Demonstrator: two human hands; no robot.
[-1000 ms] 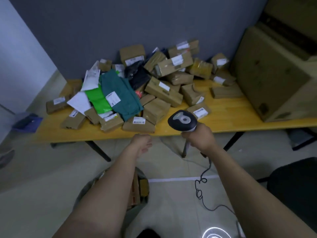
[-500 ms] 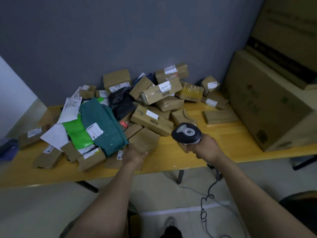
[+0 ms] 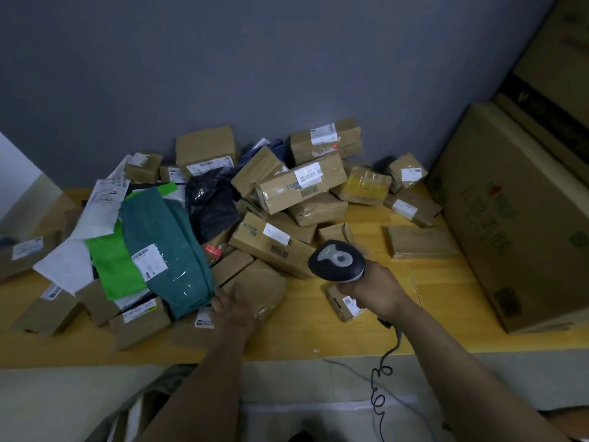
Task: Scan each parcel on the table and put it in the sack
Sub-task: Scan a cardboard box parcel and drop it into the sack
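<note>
Curling onto the near end of a brown parcel, the fingers of the left hand are gripping it where it is lying close to the near edge of the surface, about midway along. How far they are reaching underneath is hidden by the hand itself.

The fingers of the right hand are wrapping fully round the handle of a scanner. Its dark head is hovering above the surface just right of the brown parcel, apart from it. A coiled cable is hanging from the handle down past the near edge. A small labelled box is lying directly beneath the right hand.

Right beside the left hand, on its left, a teal mailer is lying partly over a bright green mailer. Behind them a black bag is slumping among brown boxes. The pile of parcels is spreading from the back edge toward the near edge, covering the left and middle of the surface.

A flat brown packet is lying apart from the pile toward the right edge, just beside a large carton that is standing at the right end.

The sack is sitting on the floor below the near edge, under the left forearm, and is only partly showing.
</note>
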